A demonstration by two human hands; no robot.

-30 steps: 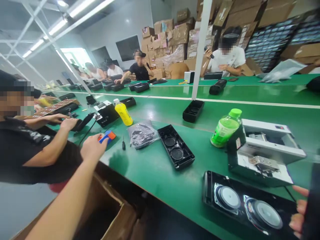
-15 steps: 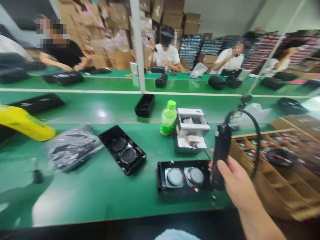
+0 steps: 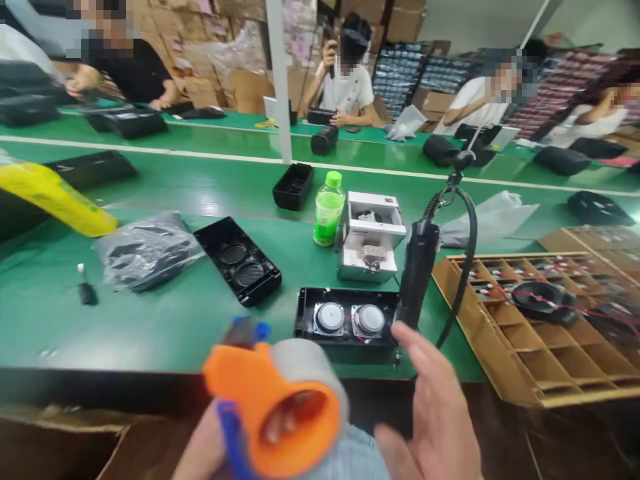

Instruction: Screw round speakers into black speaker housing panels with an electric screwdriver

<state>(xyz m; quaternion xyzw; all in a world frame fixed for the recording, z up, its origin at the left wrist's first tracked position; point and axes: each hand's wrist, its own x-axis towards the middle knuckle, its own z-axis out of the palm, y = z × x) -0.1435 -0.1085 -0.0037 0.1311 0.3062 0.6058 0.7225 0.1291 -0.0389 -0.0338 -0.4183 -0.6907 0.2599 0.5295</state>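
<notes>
Head view: blurred left hand (image 3: 205, 437) seemingly grips tape dispenser (image 3: 255, 393), right hand (image 3: 437, 400) empty; likely readying tape (image 3: 313, 360), next needing a pull.

"Can you read any lettering from where you sit?"
"None. On your green-capped bottle (image 3: 329, 210), the label (image 3: 326, 217) is too blurred for you, and any print on the yellow bottle (image 3: 60, 198) is smeared beyond reading."
</notes>
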